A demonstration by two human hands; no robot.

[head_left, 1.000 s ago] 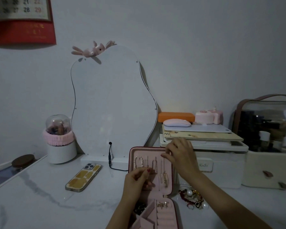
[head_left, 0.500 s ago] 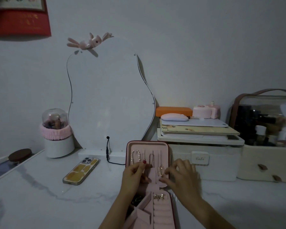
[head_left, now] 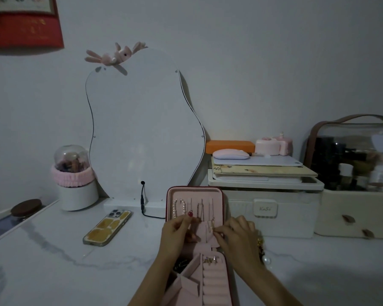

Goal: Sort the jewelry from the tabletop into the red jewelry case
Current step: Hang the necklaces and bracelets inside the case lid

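The red jewelry case (head_left: 210, 191) stands open on the marble tabletop, its pink-lined lid upright. In the lid hang a pearl bracelet (head_left: 175, 208), a necklace with a red pendant (head_left: 190, 213) and thin gold chains (head_left: 211, 219). My left hand (head_left: 177, 234) holds the pink pocket flap at the lid's foot. My right hand (head_left: 238, 236) pinches the gold pendant of a chain at the lid's lower right. Gold earrings (head_left: 210, 260) sit in the ring rolls of the lower tray. A heap of loose jewelry (head_left: 262, 250) with a pearl lies right of the case, partly hidden behind my right hand.
A phone (head_left: 107, 227) in a yellow case lies left of the jewelry case. Behind stand a wavy mirror (head_left: 142, 129) with a black cable, a white storage box (head_left: 272, 208) stacked with flat items, a cosmetics bag (head_left: 358, 173) and a domed pot (head_left: 74, 177).
My right hand dropped from the lid's top edge to its lower right, where it now pinches a gold pendant. The left hand stayed at the lid's pocket.
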